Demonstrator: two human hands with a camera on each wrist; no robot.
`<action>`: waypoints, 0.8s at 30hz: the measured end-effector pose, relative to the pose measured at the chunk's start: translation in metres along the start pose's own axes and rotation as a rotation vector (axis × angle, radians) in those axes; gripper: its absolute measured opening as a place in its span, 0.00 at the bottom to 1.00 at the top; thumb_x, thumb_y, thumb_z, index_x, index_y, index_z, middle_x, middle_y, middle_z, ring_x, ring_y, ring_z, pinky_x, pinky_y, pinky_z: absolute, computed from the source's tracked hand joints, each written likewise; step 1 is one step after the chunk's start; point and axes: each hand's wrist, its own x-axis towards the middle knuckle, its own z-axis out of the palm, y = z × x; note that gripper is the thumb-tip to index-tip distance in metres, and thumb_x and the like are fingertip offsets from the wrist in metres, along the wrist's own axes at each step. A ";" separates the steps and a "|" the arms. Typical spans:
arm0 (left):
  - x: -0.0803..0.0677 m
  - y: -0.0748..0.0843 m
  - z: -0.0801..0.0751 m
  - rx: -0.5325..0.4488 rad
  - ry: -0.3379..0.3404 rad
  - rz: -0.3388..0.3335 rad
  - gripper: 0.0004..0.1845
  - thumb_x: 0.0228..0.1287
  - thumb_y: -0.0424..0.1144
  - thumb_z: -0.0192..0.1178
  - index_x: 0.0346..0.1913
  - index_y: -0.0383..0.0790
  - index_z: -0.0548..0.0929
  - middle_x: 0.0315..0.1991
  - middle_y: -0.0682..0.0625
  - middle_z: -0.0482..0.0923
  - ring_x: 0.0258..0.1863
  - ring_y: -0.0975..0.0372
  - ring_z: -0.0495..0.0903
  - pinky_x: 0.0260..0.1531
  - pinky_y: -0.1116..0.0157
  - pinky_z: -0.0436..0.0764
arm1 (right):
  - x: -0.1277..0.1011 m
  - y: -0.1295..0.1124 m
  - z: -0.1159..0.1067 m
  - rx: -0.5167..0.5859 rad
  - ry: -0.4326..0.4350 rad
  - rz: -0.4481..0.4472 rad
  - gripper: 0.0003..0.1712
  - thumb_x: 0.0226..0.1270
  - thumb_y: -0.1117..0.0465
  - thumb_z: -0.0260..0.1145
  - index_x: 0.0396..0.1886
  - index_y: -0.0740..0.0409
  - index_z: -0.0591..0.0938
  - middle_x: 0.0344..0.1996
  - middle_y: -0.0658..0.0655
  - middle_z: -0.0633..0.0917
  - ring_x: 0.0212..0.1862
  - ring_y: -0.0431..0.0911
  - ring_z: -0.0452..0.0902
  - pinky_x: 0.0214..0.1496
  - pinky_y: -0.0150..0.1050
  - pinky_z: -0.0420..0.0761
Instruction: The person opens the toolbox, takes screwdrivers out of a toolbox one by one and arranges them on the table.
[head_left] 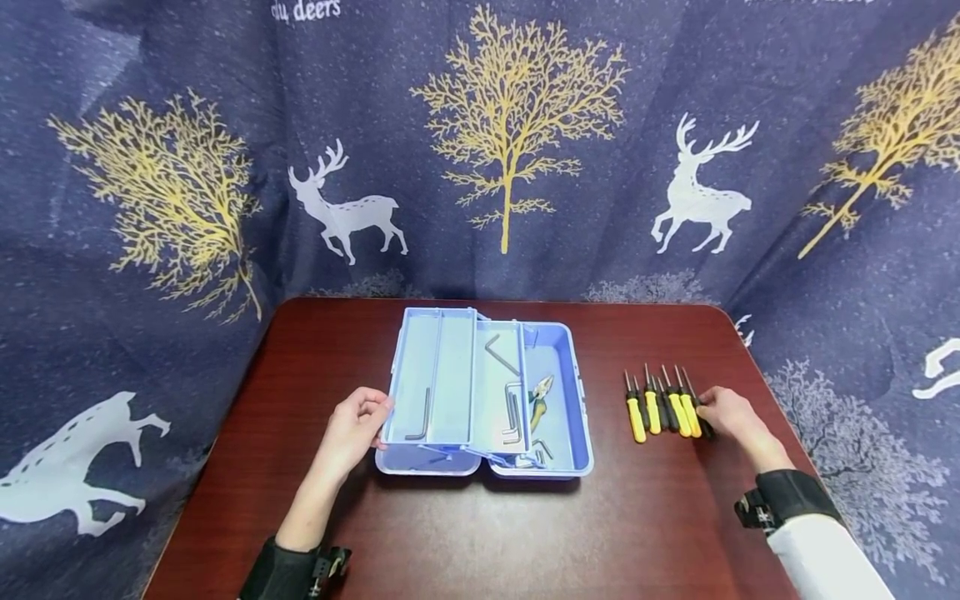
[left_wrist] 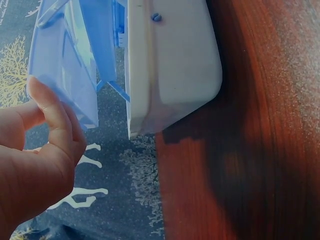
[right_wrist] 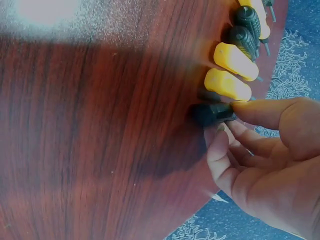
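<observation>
A blue toolbox [head_left: 567, 408] stands unfolded on the table, its tiered trays spread to the left. At the left edge of the upper tray [head_left: 454, 375], my left hand [head_left: 352, 427] grips the wall between thumb and fingers; the left wrist view shows this tray [left_wrist: 65, 75] from outside. Far right, my right hand [head_left: 731, 417] pinches a black-handled screwdriver [right_wrist: 207, 115] at the end of a row. Beside it lie several yellow-handled screwdrivers [head_left: 686, 408] and black-handled ones [right_wrist: 245, 37], shafts pointing away from me. The pinched screwdriver's shaft is mostly hidden by my fingers.
Hex keys [head_left: 512, 412] lie in the middle tray, and another hex key [head_left: 427, 417] is in the upper tray. Pliers [head_left: 539, 402] rest in the toolbox's bottom. A patterned dark blue cloth [head_left: 540, 275] hangs behind the wooden table [head_left: 525, 542].
</observation>
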 end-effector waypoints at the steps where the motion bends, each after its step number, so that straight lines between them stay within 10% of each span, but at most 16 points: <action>1: 0.000 0.000 0.000 0.002 0.000 -0.003 0.09 0.76 0.31 0.59 0.48 0.25 0.77 0.30 0.44 0.80 0.17 0.65 0.73 0.20 0.65 0.84 | 0.000 -0.001 0.000 0.009 0.002 0.002 0.21 0.67 0.66 0.61 0.49 0.84 0.76 0.38 0.75 0.85 0.40 0.63 0.82 0.43 0.55 0.82; 24: 0.001 0.004 -0.002 -0.010 0.000 -0.025 0.11 0.76 0.33 0.60 0.51 0.25 0.76 0.32 0.43 0.81 0.18 0.64 0.74 0.20 0.66 0.84 | 0.000 -0.005 0.002 0.041 0.055 -0.012 0.20 0.74 0.63 0.57 0.50 0.81 0.79 0.39 0.75 0.85 0.37 0.58 0.82 0.39 0.49 0.80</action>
